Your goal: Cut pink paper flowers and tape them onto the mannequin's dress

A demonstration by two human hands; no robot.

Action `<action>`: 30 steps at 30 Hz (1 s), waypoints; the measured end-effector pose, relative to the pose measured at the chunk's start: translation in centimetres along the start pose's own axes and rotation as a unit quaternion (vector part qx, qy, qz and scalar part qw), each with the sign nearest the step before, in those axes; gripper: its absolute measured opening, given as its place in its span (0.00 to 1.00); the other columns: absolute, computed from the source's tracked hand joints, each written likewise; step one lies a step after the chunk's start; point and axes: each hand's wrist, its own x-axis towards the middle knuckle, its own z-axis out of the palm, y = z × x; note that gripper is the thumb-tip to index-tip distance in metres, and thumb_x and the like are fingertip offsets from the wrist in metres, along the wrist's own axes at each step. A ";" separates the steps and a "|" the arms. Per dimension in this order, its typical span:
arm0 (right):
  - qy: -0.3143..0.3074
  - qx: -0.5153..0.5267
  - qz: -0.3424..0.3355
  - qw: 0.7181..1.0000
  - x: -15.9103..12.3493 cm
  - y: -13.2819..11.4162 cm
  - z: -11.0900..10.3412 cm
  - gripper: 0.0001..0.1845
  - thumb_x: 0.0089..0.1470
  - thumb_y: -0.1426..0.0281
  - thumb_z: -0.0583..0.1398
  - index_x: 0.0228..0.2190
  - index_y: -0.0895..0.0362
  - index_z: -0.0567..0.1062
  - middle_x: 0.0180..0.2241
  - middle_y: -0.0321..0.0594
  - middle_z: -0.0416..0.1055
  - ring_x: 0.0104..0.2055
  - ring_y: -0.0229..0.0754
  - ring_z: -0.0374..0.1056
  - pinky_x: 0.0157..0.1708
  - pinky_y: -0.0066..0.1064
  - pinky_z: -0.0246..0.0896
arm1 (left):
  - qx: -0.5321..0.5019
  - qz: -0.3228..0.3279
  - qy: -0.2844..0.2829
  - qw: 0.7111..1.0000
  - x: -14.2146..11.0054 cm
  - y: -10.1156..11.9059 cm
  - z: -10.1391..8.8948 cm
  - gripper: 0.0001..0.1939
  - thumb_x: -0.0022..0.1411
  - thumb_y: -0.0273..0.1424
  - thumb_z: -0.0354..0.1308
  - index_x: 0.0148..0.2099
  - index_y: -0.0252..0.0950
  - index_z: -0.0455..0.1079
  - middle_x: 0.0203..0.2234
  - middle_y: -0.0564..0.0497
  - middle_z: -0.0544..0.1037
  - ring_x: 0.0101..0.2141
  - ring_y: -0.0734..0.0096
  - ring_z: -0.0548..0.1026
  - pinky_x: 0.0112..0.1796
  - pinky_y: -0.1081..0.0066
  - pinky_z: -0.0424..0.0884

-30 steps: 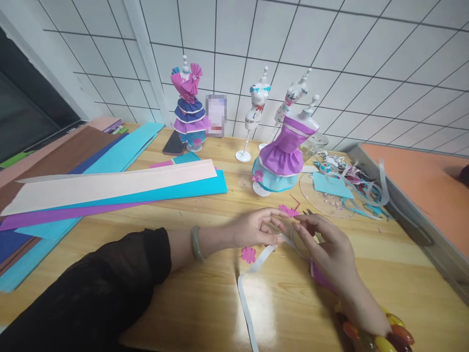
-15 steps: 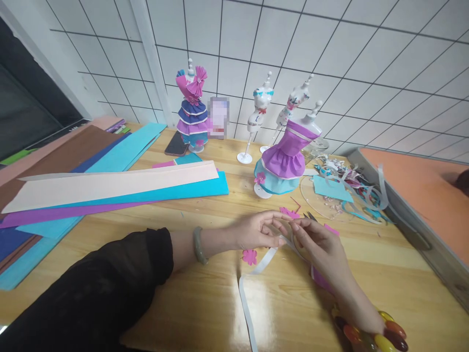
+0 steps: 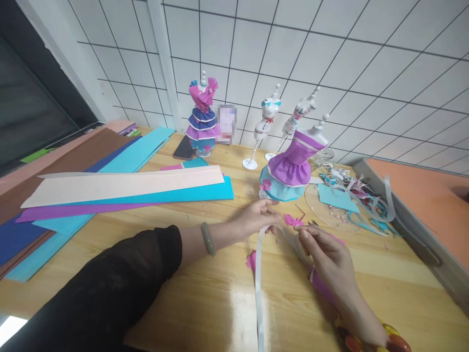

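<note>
White ribbon (image 3: 258, 283) runs from beneath the fingers of your left hand (image 3: 256, 220), which are curled narrowly on it, and trails straight down toward you. Another pale length crosses the gap between your hands. Your right hand (image 3: 326, 254) has thumb and forefinger drawn together in a pinch; you cannot tell whether anything is caught between them.

Just beyond those fingertips lies a pink flower (image 3: 293, 220), with the dark tips of scissors (image 3: 313, 223) beside it. A second pink flower (image 3: 251, 261) sits below your left hand, partly behind the ribbon, and purple cloth (image 3: 321, 287) lies beneath your right wrist.

Farther out on the bench (image 3: 205, 303), a dress form (image 3: 290, 166) in purple and light blue stands ahead of you. Long strips of coloured paper (image 3: 132, 185) spread to your left; an orange-bottomed tray (image 3: 421, 200) sits far right.
</note>
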 end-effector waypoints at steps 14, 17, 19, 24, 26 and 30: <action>0.007 0.161 0.087 0.983 1.5 0.0 0.2 0.12 0.51 0.59 0.60 0.34 0.54 0.74 0.23 0.34 0.62 0.21 0.34 0.56 0.21 0.27 0.53 | -0.127 -0.058 -0.030 0.990 1.0 0.8 -0.9 0.19 0.46 0.34 0.66 0.39 0.35 0.66 0.21 0.60 0.62 0.17 0.89 0.54 0.20 0.80 0.48; -0.014 0.151 0.083 0.985 2.2 -0.2 -0.6 0.13 0.51 0.59 0.61 0.34 0.55 0.74 0.22 0.34 0.62 0.20 0.33 0.56 0.20 0.27 0.53 | -0.148 -0.074 -0.032 0.986 1.2 1.0 -0.9 0.19 0.44 0.32 0.67 0.39 0.35 0.66 0.21 0.59 0.63 0.17 0.88 0.55 0.20 0.80 0.49; -0.034 0.130 0.081 0.988 2.7 -0.7 -1.1 0.14 0.51 0.59 0.60 0.35 0.55 0.73 0.22 0.34 0.62 0.20 0.33 0.56 0.20 0.27 0.53 | -0.159 -0.072 -0.034 0.984 1.4 1.0 -0.7 0.18 0.45 0.32 0.67 0.38 0.35 0.67 0.22 0.59 0.64 0.17 0.88 0.56 0.20 0.80 0.50; -0.073 0.104 0.058 0.990 4.0 -2.5 -1.2 0.15 0.49 0.57 0.61 0.34 0.55 0.74 0.22 0.34 0.64 0.20 0.33 0.57 0.20 0.27 0.55 | -0.185 -0.034 0.002 0.982 2.3 0.5 -0.2 0.17 0.43 0.30 0.68 0.35 0.34 0.67 0.26 0.56 0.69 0.19 0.88 0.59 0.20 0.80 0.52; -0.078 0.118 0.053 0.988 4.5 -3.0 -0.8 0.14 0.49 0.58 0.62 0.34 0.55 0.74 0.21 0.33 0.63 0.20 0.33 0.58 0.20 0.27 0.55 | -0.190 -0.005 0.018 0.982 2.5 0.2 0.0 0.18 0.43 0.29 0.68 0.36 0.34 0.67 0.27 0.56 0.69 0.21 0.87 0.62 0.22 0.79 0.55; -0.068 0.167 0.048 0.983 5.2 -2.4 0.2 0.13 0.49 0.60 0.62 0.34 0.55 0.74 0.20 0.32 0.63 0.21 0.34 0.58 0.20 0.27 0.54 | -0.205 0.001 0.001 0.979 2.6 0.1 0.1 0.16 0.46 0.29 0.67 0.38 0.33 0.68 0.25 0.55 0.70 0.22 0.83 0.66 0.26 0.76 0.62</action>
